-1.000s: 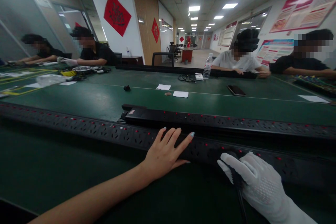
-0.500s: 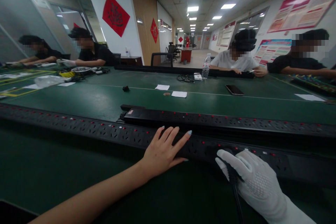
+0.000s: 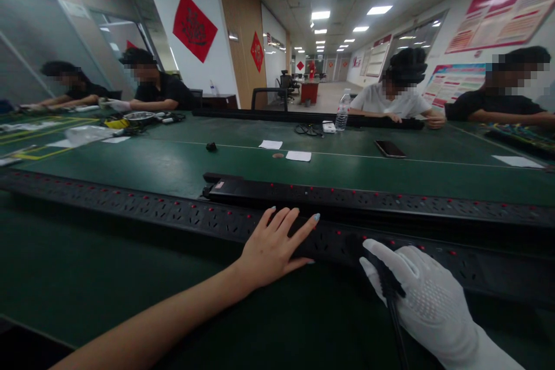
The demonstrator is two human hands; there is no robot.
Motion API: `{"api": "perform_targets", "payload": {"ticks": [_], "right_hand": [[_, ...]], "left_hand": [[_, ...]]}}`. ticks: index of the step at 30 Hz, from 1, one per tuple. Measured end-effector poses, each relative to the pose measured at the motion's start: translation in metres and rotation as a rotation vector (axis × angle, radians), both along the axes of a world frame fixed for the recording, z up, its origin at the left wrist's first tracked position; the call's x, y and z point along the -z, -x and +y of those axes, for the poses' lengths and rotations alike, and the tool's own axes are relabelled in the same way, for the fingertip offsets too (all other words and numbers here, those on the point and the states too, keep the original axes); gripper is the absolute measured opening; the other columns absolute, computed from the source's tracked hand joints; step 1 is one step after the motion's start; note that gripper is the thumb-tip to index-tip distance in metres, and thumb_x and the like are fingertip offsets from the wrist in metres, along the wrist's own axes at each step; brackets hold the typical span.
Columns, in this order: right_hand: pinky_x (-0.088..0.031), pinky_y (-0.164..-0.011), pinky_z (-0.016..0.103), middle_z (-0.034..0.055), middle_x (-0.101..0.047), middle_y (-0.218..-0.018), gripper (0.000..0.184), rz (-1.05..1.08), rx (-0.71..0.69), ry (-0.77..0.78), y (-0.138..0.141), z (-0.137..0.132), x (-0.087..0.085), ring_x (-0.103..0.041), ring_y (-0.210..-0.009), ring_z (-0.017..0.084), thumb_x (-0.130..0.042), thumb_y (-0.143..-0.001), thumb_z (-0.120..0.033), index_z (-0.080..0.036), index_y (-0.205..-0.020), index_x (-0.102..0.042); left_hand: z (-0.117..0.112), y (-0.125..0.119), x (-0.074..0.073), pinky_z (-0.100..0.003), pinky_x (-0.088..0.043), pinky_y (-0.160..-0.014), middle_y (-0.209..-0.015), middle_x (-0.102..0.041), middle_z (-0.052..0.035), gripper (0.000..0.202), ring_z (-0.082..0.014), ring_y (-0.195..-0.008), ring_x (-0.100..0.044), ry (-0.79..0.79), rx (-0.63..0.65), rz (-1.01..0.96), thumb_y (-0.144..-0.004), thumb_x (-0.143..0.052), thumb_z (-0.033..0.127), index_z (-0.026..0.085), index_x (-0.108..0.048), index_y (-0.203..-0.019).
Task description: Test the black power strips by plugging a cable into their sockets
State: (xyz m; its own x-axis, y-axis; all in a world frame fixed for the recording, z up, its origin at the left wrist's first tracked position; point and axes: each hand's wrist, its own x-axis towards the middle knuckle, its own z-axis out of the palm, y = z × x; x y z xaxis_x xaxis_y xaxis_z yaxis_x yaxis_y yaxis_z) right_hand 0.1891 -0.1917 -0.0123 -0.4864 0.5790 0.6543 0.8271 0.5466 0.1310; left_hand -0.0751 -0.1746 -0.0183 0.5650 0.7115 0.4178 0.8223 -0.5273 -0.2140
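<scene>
A long black power strip (image 3: 160, 211) with red dots along its rows of sockets lies across the table in front of me. My bare left hand (image 3: 271, 248) rests on its middle, palm down, fingers spread. My right hand (image 3: 427, 295), in a white dotted glove, grips a black plug (image 3: 387, 277) between thumb and fingers over the strip's right part. A black cord (image 3: 396, 329) runs from the plug down toward me. The plug's front end is dark, so I cannot tell whether it sits in a socket. Just behind lies a second black power strip (image 3: 368, 201).
On the green table (image 3: 165, 170) beyond are white paper slips (image 3: 298, 156), a small black item (image 3: 211, 147), a phone (image 3: 390, 149), a water bottle (image 3: 342, 110) and a coiled cable (image 3: 309, 129). Several people sit along the far side, one by another long black strip (image 3: 269, 117).
The view has shifted slightly. My right hand has tipped a little, its fingertips slightly higher, and more of the plug shows. My left hand stays on the strip.
</scene>
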Motion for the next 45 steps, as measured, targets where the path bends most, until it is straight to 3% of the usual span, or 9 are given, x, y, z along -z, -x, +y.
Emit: {"api": "perform_targets", "payload": {"ticks": [19, 28, 35, 41, 45], "right_hand": [[-0.032, -0.052, 0.025, 0.0011, -0.053, -0.064, 0.033, -0.013, 0.015, 0.019, 0.001, 0.0, -0.001, -0.047, -0.056, 0.012, -0.057, -0.077, -0.033, -0.017, -0.106, -0.057], [-0.033, -0.054, 0.026, 0.0013, -0.055, -0.065, 0.037, -0.045, 0.056, 0.023, 0.0, 0.002, -0.007, -0.048, -0.057, 0.013, -0.055, -0.077, -0.04, -0.017, -0.106, -0.057], [-0.036, -0.055, 0.025, 0.0038, -0.058, -0.072, 0.031, -0.048, 0.12, 0.086, 0.006, 0.01, -0.012, -0.054, -0.063, 0.015, -0.05, -0.078, -0.045, -0.017, -0.09, -0.059], [-0.038, -0.054, 0.024, 0.0021, -0.059, -0.073, 0.027, -0.014, 0.094, 0.04, 0.003, 0.017, -0.004, -0.056, -0.061, 0.014, -0.053, -0.076, -0.041, -0.017, -0.087, -0.058], [-0.042, -0.053, 0.024, 0.0021, -0.06, -0.073, 0.023, 0.104, -0.005, 0.069, 0.0, 0.014, -0.005, -0.057, -0.058, 0.012, -0.054, -0.076, -0.036, -0.017, -0.089, -0.056]], "left_hand": [[0.002, 0.001, -0.001, -0.047, -0.03, -0.093, -0.124, -0.044, -0.0142, 0.068, -0.0291, -0.113, -0.041, -0.036, 0.003, 0.016, -0.082, -0.036, 0.058, 0.023, -0.021, -0.138], [0.001, 0.0, 0.0, -0.047, -0.03, -0.093, -0.124, -0.044, -0.0145, 0.067, -0.0294, -0.113, -0.041, -0.052, 0.008, 0.012, -0.082, -0.037, 0.058, 0.023, -0.023, -0.137], [0.001, -0.001, 0.001, -0.047, -0.031, -0.093, -0.123, -0.045, -0.0142, 0.067, -0.0293, -0.113, -0.042, -0.077, 0.004, 0.002, -0.081, -0.041, 0.057, 0.023, -0.025, -0.137], [0.001, -0.001, 0.002, -0.047, -0.031, -0.093, -0.123, -0.045, -0.0143, 0.067, -0.0291, -0.113, -0.042, -0.082, 0.015, -0.001, -0.081, -0.041, 0.057, 0.022, -0.026, -0.136], [0.003, 0.0, 0.001, -0.047, -0.032, -0.092, -0.123, -0.045, -0.0145, 0.068, -0.0292, -0.113, -0.042, -0.08, 0.02, 0.0, -0.08, -0.042, 0.057, 0.022, -0.026, -0.136]]}}
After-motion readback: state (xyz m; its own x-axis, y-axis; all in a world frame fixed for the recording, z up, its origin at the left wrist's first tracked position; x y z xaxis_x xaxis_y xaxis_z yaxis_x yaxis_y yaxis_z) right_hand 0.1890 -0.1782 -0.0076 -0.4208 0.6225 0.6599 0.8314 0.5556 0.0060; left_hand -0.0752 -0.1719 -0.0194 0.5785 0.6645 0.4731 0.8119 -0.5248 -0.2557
